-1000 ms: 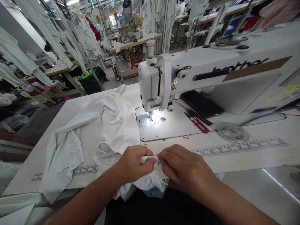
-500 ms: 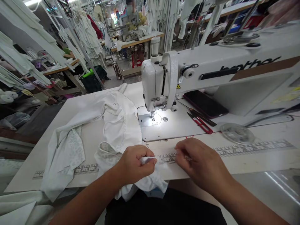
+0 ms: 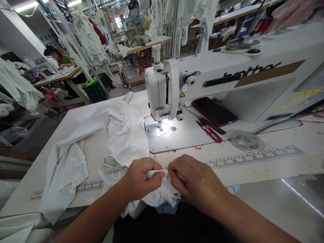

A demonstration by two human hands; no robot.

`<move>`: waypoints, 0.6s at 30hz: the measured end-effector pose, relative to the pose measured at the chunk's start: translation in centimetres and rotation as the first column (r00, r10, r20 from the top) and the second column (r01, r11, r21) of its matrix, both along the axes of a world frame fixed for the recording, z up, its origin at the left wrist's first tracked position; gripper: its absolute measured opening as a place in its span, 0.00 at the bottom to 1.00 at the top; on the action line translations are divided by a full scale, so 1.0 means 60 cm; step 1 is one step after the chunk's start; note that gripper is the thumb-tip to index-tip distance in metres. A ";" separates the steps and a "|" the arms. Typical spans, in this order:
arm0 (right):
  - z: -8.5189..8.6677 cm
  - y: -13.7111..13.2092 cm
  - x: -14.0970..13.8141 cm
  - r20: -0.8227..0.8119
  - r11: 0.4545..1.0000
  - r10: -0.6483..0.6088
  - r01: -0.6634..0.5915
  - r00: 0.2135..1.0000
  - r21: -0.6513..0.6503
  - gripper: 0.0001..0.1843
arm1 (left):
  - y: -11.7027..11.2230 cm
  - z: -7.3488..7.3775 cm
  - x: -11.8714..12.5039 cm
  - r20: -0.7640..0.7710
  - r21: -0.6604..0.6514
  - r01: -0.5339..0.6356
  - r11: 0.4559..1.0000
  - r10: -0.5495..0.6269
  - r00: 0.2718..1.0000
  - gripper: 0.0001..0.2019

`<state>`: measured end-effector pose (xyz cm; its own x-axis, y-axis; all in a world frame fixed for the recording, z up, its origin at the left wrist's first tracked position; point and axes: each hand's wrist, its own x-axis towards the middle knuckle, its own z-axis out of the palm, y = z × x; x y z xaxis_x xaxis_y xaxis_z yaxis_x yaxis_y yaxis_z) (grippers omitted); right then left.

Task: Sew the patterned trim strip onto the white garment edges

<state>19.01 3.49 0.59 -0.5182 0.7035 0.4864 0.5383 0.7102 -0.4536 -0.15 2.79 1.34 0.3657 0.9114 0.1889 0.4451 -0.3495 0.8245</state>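
White, thin-cloth garment (image 3: 120, 135) looked light, limp, easily creased; probably best held by folded edge (image 3: 152, 173). Left hand (image 3: 141, 179) pinched that edge; right hand (image 3: 196, 179) curled at its tip, grip unclear.

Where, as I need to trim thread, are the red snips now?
In the head view, the red snips lie right of the presser foot, beside the dark-handled pointed tool.

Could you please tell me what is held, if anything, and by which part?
The left hand pinches white cloth by an edge; whether the right hand does is unclear.
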 end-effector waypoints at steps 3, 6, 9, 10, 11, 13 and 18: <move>0.002 0.009 0.006 0.002 0.996 -0.089 0.089 0.996 0.033 0.08 | -0.001 -0.001 -0.001 0.000 0.013 -0.008 1.000 0.008 1.000 0.04; 0.014 0.018 0.034 -0.032 0.979 -0.204 0.204 0.978 0.000 0.05 | -0.001 -0.002 -0.003 0.010 0.016 -0.014 1.000 0.014 1.000 0.04; 0.030 0.016 0.065 -0.002 0.973 -0.100 0.098 0.995 -0.207 0.12 | 0.002 -0.003 -0.008 0.020 0.013 0.003 1.000 -0.004 1.000 0.04; 0.034 0.012 0.071 0.027 0.950 0.007 0.001 1.000 -0.312 0.16 | 0.003 -0.003 -0.008 0.019 0.018 0.009 1.000 -0.009 1.000 0.04; 0.036 0.008 0.074 0.044 0.908 0.106 -0.079 0.993 -0.411 0.18 | 0.004 -0.004 -0.007 0.021 0.029 0.010 1.000 -0.011 1.000 0.04; 0.034 0.001 0.071 0.020 0.840 0.164 -0.129 0.986 -0.526 0.14 | 0.003 -0.005 -0.001 0.026 0.071 0.024 0.997 -0.026 0.999 0.04; 0.024 -0.007 0.037 -0.163 0.730 0.115 -0.194 0.980 -0.655 0.14 | -0.007 0.004 0.017 -0.054 0.221 0.153 0.963 -0.145 0.988 0.04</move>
